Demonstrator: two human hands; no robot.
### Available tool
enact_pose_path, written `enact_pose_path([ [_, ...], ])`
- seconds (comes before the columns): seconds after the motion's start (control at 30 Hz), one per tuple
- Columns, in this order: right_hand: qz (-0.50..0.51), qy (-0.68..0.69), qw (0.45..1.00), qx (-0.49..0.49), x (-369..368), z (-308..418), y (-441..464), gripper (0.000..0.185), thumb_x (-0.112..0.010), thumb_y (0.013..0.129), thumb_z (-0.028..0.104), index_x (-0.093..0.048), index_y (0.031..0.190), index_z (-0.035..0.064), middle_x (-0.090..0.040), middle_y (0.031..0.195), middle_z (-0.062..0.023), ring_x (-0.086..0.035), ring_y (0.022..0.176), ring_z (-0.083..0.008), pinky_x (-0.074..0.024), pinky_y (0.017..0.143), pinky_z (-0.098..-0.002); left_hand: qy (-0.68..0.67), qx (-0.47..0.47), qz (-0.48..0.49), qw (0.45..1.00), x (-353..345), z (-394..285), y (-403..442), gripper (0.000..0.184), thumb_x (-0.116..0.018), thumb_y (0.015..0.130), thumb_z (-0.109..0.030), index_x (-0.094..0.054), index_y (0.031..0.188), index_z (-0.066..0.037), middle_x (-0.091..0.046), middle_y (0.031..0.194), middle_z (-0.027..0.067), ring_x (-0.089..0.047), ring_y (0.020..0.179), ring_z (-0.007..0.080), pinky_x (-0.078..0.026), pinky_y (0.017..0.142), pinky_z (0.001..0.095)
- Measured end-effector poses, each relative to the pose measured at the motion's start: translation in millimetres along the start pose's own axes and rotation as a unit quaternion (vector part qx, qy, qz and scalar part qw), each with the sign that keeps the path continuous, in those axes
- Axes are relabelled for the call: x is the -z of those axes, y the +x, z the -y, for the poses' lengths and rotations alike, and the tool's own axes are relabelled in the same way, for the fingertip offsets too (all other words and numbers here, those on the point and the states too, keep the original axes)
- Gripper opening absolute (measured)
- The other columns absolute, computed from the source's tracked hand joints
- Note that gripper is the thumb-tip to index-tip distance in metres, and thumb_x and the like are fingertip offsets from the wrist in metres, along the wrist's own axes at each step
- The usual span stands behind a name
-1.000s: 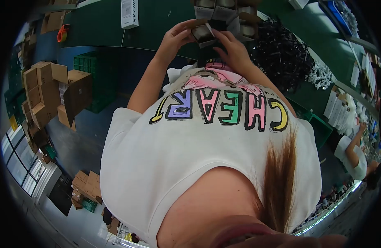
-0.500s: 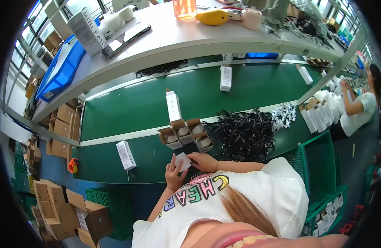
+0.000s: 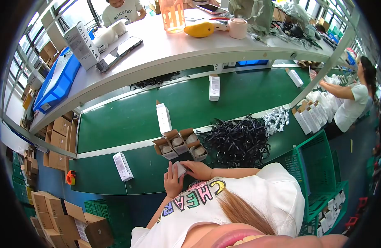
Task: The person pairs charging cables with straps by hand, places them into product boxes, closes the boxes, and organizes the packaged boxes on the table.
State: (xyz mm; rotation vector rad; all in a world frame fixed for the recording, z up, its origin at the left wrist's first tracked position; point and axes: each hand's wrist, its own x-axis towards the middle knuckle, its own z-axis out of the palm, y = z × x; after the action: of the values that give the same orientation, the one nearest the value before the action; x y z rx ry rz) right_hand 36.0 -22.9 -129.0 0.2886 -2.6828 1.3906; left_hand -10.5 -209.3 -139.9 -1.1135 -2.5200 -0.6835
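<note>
Close to my body, at the front edge of the green bench, a small white box (image 3: 179,169) is between my two hands. My left hand (image 3: 172,182) holds it from the left, fingers pointing up along its side. My right hand (image 3: 199,170) grips its right side with bent fingers; part of the box is hidden there. Just beyond stand several open white cartons (image 3: 169,153) with brown flaps and pale wrapped items inside. To their right lies a heap of black straps (image 3: 238,142). A closed white MINI FAN box (image 3: 123,167) rests on the bench at the left.
A green conveyor belt (image 3: 116,124) runs behind the bench, carrying white boxes (image 3: 163,118). Above it is a white shelf (image 3: 145,56). White cords (image 3: 276,120) lie right of the straps. Green crates (image 3: 316,165) stand at right, an orange tape dispenser (image 3: 70,177) at left. A co-worker (image 3: 351,99) stands at right.
My view has tilted up slightly, so the bench sits lower. My hands still hold the white box, now turned a little. The co-worker at right has extended an arm; another person appears behind the shelf.
</note>
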Motion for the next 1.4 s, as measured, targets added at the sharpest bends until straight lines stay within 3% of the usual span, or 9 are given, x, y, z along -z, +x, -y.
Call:
enact_pose_path([
  [0.37, -0.007, -0.005, 1.000, 0.025, -2, -4, -2, 0.050, -0.062, 0.084, 0.009, -0.044, 0.130, 0.0068, -0.061, 0.115, -0.0124, -0.063, 0.093, -0.0304, -0.0506, 0.077, -0.0358, -0.023, -0.062, -0.012, 0.998, -3, 12, 2, 0.056, -0.064, 0.082, -0.014, -0.050, 0.134, -0.001, -0.044, 0.142, 0.0207, -0.054, 0.077, 0.0290, -0.048, 0.070, 0.0345],
  [0.5, 0.012, 0.004, 1.000, -0.015, 0, -2, -7, 0.051, -0.063, 0.084, 0.011, -0.044, 0.131, 0.0086, -0.060, 0.110, -0.0116, -0.063, 0.085, -0.0293, -0.0515, 0.070, -0.0350, 0.136, -0.095, 0.038, 0.985, -9, 10, -6, 0.058, -0.063, 0.080, -0.015, -0.047, 0.133, 0.004, -0.040, 0.144, 0.0247, -0.051, 0.072, 0.0270, -0.046, 0.066, 0.0336],
  [0.67, 0.093, -0.225, 0.956, 0.165, -14, -53, -21, 0.047, -0.060, 0.083, 0.014, -0.050, 0.128, 0.0135, -0.057, 0.104, -0.0075, -0.061, 0.076, -0.0257, -0.0506, 0.059, -0.0299, 0.092, -0.131, 0.050, 0.986, 0, 18, 1, 0.060, -0.065, 0.078, -0.016, -0.048, 0.131, 0.006, -0.038, 0.145, 0.0261, -0.050, 0.071, 0.0267, -0.045, 0.067, 0.0322],
  [0.9, 0.038, -0.077, 0.987, 0.134, 3, -2, 24, 0.069, -0.070, 0.071, 0.009, -0.043, 0.134, 0.0058, -0.049, 0.129, -0.0158, -0.058, 0.102, -0.0361, -0.0516, 0.080, -0.0386, -0.060, -0.048, 0.079, 0.994, 33, 28, 1, 0.062, -0.066, 0.076, -0.012, -0.048, 0.135, -0.008, -0.042, 0.147, 0.0113, -0.054, 0.101, 0.0282, -0.045, 0.089, 0.0351],
  [1.0, 0.148, -0.070, 0.986, -0.035, -16, 4, 39, 0.075, -0.074, 0.072, 0.010, -0.038, 0.137, 0.0066, -0.052, 0.126, -0.0183, -0.061, 0.098, -0.0364, -0.0514, 0.080, -0.0402, -0.084, 0.089, 0.053, 0.991, 22, 28, -28, 0.081, -0.073, 0.075, -0.020, -0.034, 0.145, -0.009, -0.025, 0.154, 0.0161, -0.049, 0.114, 0.0316, -0.043, 0.095, 0.0376],
  [1.1, 0.131, -0.035, 0.989, -0.051, -39, 12, 48, 0.071, -0.076, 0.074, 0.013, -0.040, 0.135, 0.0068, -0.055, 0.122, -0.0178, -0.061, 0.099, -0.0349, -0.0521, 0.078, -0.0385, -0.157, 0.142, -0.008, 0.977, 9, 26, -42, 0.094, -0.078, 0.072, -0.021, -0.024, 0.148, -0.009, -0.032, 0.148, 0.0194, -0.051, 0.113, 0.0345, -0.045, 0.092, 0.0399],
  [1.17, 0.071, 0.195, 0.944, -0.254, -60, 14, 55, 0.069, -0.078, 0.075, 0.019, -0.042, 0.133, 0.0073, -0.057, 0.121, -0.0155, -0.061, 0.101, -0.0315, -0.0517, 0.079, -0.0363, -0.149, 0.286, -0.004, 0.947, 11, 21, -42, 0.101, -0.080, 0.071, -0.021, -0.018, 0.149, -0.008, -0.042, 0.135, 0.0211, -0.053, 0.109, 0.0363, -0.048, 0.086, 0.0415],
  [1.3, 0.136, 0.193, 0.960, -0.149, -26, 38, 47, 0.053, -0.073, 0.082, 0.017, -0.050, 0.128, 0.0065, -0.060, 0.120, -0.0119, -0.062, 0.094, -0.0221, -0.0509, 0.076, -0.0289, -0.066, 0.288, -0.020, 0.955, 47, 64, -40, 0.098, -0.075, 0.074, -0.016, -0.015, 0.150, -0.008, -0.052, 0.118, 0.0196, -0.060, 0.096, 0.0383, -0.051, 0.077, 0.0422],
  [1.4, 0.238, 0.192, 0.944, -0.128, 33, 40, 23, 0.029, -0.066, 0.087, 0.009, -0.062, 0.115, 0.0043, -0.067, 0.105, -0.0087, -0.062, 0.080, -0.0133, -0.0495, 0.069, -0.0237, -0.054, 0.317, -0.001, 0.947, 63, 144, -38, 0.095, -0.073, 0.080, -0.025, -0.013, 0.151, -0.007, -0.046, 0.134, 0.0241, -0.057, 0.109, 0.0393, -0.051, 0.082, 0.0413],
])
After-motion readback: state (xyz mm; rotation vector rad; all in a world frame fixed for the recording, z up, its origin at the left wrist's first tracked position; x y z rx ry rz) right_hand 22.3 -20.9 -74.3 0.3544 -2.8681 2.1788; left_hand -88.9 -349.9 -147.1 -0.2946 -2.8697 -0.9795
